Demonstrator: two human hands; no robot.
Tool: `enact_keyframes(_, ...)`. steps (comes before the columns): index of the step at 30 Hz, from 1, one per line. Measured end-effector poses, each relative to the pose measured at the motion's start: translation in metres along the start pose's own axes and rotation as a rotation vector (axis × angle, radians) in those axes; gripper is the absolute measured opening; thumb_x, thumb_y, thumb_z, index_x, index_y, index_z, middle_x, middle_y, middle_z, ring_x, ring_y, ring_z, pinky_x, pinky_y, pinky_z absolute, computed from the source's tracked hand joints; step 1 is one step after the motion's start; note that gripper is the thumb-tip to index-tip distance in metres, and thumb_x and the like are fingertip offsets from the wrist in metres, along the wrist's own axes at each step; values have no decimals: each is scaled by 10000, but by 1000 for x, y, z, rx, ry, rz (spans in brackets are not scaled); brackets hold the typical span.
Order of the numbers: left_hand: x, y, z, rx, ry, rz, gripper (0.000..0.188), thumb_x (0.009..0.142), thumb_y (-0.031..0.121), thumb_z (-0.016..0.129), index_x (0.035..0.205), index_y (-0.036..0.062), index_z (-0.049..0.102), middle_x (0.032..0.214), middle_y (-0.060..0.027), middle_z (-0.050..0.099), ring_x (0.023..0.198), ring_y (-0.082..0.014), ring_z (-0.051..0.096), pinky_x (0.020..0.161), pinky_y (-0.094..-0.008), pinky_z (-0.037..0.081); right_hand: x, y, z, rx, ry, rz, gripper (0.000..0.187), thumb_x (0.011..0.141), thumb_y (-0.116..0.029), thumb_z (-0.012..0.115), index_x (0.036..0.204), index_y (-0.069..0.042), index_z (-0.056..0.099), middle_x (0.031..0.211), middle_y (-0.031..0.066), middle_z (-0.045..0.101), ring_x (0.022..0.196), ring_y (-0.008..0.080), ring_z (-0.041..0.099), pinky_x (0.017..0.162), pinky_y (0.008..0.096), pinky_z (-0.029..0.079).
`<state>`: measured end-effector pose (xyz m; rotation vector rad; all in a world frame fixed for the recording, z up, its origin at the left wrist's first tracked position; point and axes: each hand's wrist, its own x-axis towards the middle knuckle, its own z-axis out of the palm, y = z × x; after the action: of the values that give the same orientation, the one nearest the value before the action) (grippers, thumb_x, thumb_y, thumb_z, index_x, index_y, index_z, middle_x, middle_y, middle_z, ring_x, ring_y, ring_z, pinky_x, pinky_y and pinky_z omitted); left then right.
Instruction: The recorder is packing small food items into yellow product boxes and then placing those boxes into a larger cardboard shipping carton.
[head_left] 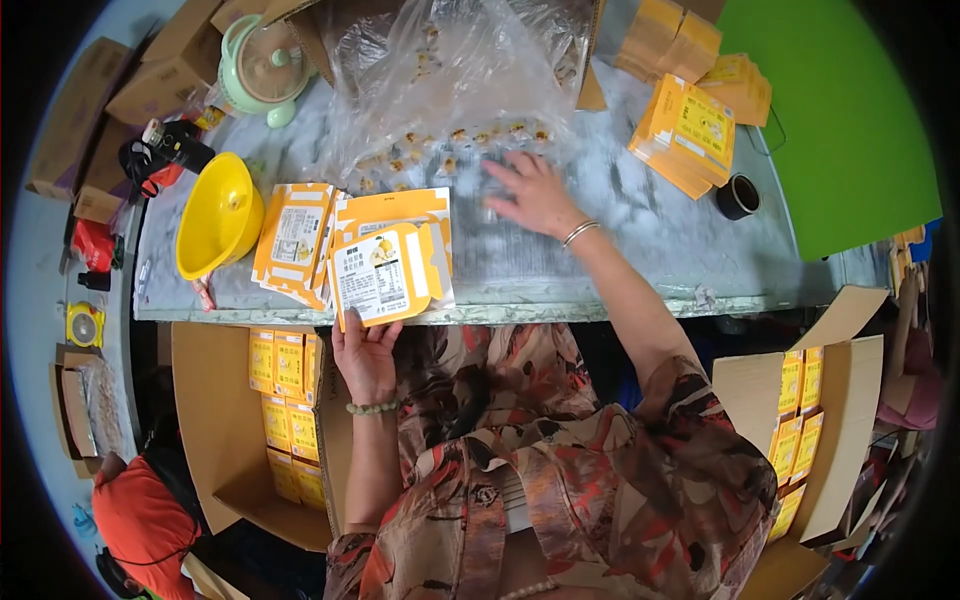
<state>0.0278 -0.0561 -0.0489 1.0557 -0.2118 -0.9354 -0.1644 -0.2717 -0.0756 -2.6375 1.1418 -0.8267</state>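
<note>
At the table's near edge my left hand [366, 358] is closed on the lower end of a flat yellow-and-white folding carton [375, 262], thumb on top. Under and beside that carton lie more flat cartons [293, 235] in loose stacks. My right hand [540, 195] is stretched out over the tabletop, fingers spread, with nothing in it. Just beyond its fingertips are several small clear sachets with brownish-yellow contents [448, 163]. They lie scattered before the mouth of a large clear plastic bag [400, 100], which spills from a cardboard box at the back.
A yellow bowl [232, 212] and a pale green lidded pot [250, 90] stand at the left. Stacked flat cartons [690, 130] and a dark cup [738, 197] are at the right, beside a green board [840, 120]. Open boxes [205, 400] of filled yellow cartons flank me below the table.
</note>
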Motion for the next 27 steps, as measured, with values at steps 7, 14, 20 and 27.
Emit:
enact_keyframes(7,10,-5,12,34,-44,33,223,827,165,451,1016,50,422,849,-80,549,675,-145,558,603,-341,515,-21,-10,1,-76,-335,-50,468,686,-370,558,1097,-163,472,1170,71,394,1123,258,295,889,419,276)
enact_keyframes(14,21,-11,25,194,-100,45,265,817,151,472,1057,57,409,921,-85,531,762,-172,568,589,-310,520,-61,24,-80,147,-176,36,622,583,-329,647,1113,-82,434,1069,148,416,1008,310,401,863,354,326)
enact_keyframes(20,21,-41,52,240,-161,0,318,797,176,514,1071,50,413,918,-72,525,781,-162,553,530,-252,505,-71,41,-75,140,-474,248,809,479,-288,719,1164,-56,356,1079,209,369,957,329,429,820,312,375)
enact_keyframes(27,17,-66,69,217,-168,-72,303,804,179,500,1060,44,408,923,-92,513,786,-186,551,586,-303,517,-59,-16,-55,434,-487,352,738,565,-178,683,1188,-33,316,1086,150,404,962,256,451,815,287,385)
